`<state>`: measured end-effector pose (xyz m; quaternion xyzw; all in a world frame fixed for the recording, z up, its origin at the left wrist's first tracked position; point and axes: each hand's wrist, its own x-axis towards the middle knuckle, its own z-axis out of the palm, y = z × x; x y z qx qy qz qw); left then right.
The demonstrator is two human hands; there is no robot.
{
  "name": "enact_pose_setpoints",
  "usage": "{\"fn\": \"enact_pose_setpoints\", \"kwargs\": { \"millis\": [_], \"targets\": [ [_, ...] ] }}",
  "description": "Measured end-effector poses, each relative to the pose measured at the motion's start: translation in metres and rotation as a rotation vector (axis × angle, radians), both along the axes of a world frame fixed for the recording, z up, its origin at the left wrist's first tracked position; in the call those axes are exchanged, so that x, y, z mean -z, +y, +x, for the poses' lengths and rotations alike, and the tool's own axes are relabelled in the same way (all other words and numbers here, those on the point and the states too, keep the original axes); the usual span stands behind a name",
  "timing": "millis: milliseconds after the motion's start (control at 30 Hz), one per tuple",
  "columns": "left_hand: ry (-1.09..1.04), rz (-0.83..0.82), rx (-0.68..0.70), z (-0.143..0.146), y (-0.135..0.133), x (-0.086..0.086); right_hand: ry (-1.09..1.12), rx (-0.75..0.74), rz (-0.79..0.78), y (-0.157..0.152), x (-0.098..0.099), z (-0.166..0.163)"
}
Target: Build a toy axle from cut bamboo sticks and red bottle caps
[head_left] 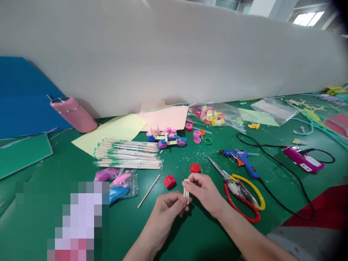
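Both hands pinch a small cluster of short pale wooden sticks side by side above the table. My left hand grips its lower end between thumb and fingers. At the upper end, my right hand pinches it with thumb and forefinger. Just beyond the hands lie a red lump of modelling clay and a round red cap. A single longer wooden stick rests left of them. Scissors with one red and one yellow handle lie right of my right hand.
Wrapped chopsticks and clay bags lie left; small toy cars stand behind. A blue glue gun and its black cable lie right, near a purple power box. A pink bottle leans at the back left.
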<state>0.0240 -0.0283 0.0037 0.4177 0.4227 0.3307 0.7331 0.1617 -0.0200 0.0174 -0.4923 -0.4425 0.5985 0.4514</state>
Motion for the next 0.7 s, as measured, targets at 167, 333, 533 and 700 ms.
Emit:
{"fn": "enact_pose_setpoints", "kwargs": {
  "millis": [167, 333, 533, 700],
  "targets": [
    [0.004, -0.017, -0.009, -0.0008, -0.0010, 0.0007, 0.011, 0.001, -0.016, 0.0014, 0.0011, -0.0008],
    [-0.076, -0.097, -0.020, 0.0006, -0.0006, -0.0019, 0.018, 0.015, -0.028, 0.0030, 0.0025, -0.0013],
    [-0.176, -0.228, -0.075, 0.0051, 0.0025, -0.0065, 0.031, 0.012, -0.049, 0.0037, 0.0060, -0.0008],
    [-0.143, -0.162, -0.063, 0.0031, 0.0004, -0.0048, -0.009, 0.034, -0.033, 0.0040, 0.0070, -0.0008]
  ]
}}
